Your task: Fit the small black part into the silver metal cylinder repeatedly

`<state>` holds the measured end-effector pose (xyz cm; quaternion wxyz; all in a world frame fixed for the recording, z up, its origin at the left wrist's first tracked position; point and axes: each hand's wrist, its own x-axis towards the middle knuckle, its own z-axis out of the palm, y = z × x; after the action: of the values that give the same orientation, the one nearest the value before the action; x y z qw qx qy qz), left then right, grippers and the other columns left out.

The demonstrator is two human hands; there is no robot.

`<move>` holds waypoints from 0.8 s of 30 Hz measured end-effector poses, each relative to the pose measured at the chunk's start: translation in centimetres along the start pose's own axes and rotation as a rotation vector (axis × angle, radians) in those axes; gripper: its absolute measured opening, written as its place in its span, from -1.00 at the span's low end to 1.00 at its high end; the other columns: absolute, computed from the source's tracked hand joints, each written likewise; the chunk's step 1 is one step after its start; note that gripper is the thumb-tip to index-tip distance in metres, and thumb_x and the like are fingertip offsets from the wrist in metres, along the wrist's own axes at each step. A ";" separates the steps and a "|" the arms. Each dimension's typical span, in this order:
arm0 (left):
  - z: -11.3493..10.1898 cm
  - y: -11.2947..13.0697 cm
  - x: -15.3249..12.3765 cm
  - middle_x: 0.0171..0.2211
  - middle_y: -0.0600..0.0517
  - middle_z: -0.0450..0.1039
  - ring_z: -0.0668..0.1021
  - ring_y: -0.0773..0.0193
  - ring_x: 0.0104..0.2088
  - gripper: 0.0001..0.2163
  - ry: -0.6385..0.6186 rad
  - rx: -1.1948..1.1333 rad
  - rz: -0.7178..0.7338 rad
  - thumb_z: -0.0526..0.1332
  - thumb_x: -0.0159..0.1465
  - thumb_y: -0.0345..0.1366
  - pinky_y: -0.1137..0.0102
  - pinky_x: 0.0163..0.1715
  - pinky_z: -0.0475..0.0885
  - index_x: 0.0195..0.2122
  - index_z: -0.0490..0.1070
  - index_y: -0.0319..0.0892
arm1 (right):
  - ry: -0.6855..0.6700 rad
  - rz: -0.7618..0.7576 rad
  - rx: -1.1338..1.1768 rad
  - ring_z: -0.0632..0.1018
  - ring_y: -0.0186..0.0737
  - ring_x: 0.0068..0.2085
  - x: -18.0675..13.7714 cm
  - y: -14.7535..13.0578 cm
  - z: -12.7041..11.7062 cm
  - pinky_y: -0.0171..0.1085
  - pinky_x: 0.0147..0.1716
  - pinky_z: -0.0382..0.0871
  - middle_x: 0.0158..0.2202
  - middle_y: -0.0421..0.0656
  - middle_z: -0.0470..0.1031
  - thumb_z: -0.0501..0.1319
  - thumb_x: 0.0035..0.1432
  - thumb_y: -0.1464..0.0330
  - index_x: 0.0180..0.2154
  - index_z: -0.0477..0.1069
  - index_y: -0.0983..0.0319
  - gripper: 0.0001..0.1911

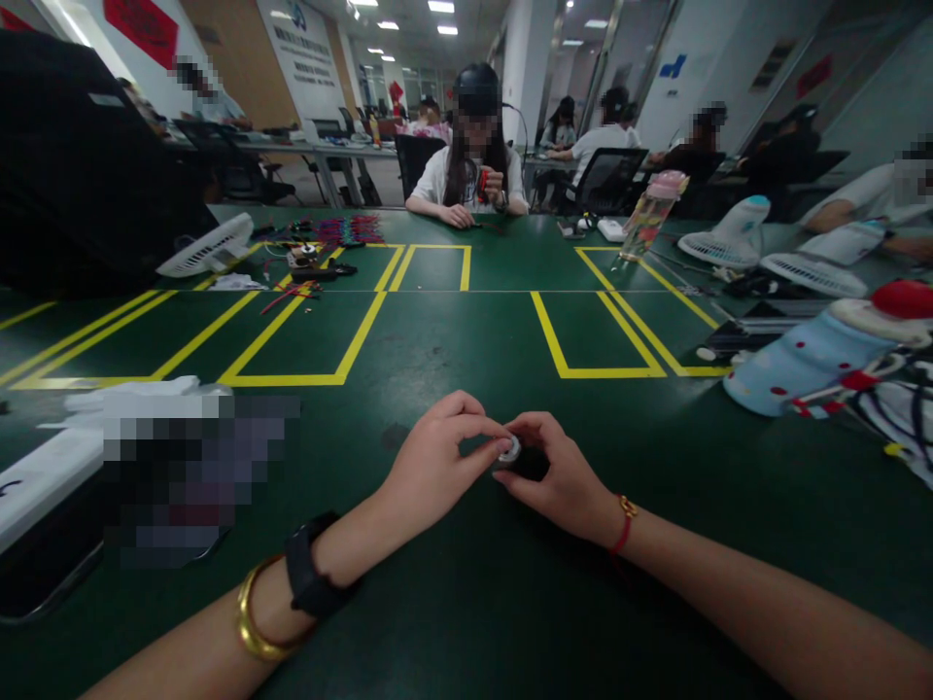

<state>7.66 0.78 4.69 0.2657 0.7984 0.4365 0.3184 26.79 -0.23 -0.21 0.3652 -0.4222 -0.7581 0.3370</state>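
Observation:
Both my hands meet low in the middle of the green table (452,340). My left hand (433,462) pinches a small round silvery part (508,449) between thumb and fingertips. My right hand (558,476) is curled round a small dark object (529,465) under that part; most of it is hidden by my fingers. A black watch and a gold bangle sit on my left wrist, a red cord on my right.
A white box and a blurred patch (175,467) lie at the left. A pale blue dotted bottle (809,355) lies on its side at the right. Small fans (211,248), a clear bottle (648,219) and coloured wires (342,233) lie farther off. A person (473,165) sits opposite.

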 end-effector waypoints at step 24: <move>-3.5 -6.1 -3.5 -0.25 0.03 0.43 0.46 0.27 -0.37 -0.74 -0.007 0.020 -0.266 0.18 0.26 -0.10 0.38 -0.39 0.36 -0.10 0.51 -0.04 | 0.556 0.299 -0.486 0.51 -0.23 -0.21 -3.5 5.6 -13.4 -0.21 -0.18 0.41 -0.13 -0.08 0.46 0.32 -0.10 0.15 -0.04 0.35 0.23 -0.43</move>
<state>0.36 1.16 1.73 0.2993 0.7371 0.5408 0.2730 41.57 1.68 0.98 0.3927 -0.6772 -0.6183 0.0700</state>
